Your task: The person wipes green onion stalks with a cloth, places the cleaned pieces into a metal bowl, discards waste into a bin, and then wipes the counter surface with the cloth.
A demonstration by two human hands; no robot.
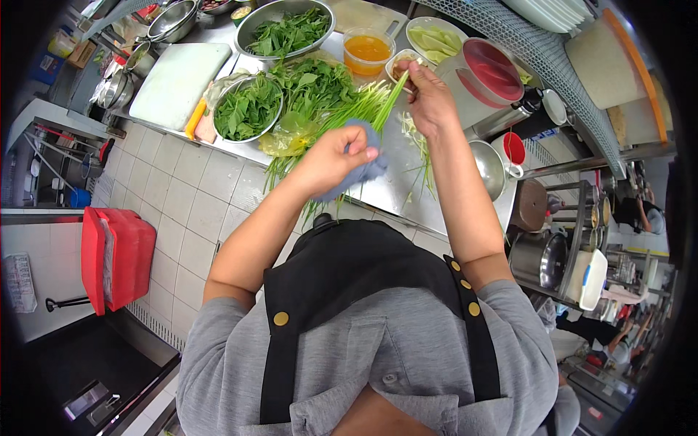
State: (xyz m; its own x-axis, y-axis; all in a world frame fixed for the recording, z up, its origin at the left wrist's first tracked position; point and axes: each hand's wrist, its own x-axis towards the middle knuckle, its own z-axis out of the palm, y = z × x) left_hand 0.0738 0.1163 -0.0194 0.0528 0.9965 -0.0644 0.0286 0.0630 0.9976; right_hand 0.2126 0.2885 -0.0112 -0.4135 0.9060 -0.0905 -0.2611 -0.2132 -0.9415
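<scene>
My right hand (432, 102) pinches the pale root end of a few spring onions (393, 98), which slant down towards my left hand (334, 158). A blue-grey cloth (376, 143) is bunched in my left fingers; whether it wraps the green stalks cannot be seen. Under and behind the cloth lies a heap of thin spring onions (349, 111), their tips hanging over the near table edge. Loose white and green trimmings (417, 136) are strewn on the steel table (395, 182) below my right wrist. Leafy greens (313, 82) lie behind my left hand beside a yellowish plastic bag (289, 133).
Steel bowls of leaves (248, 109) stand left, near a white cutting board (180, 82) and a yellow-handled tool (194, 120). At the back are a tub of orange liquid (368, 52) and a bowl of sliced pale-green vegetable (436, 39). A red-lidded container (474, 73) stands right.
</scene>
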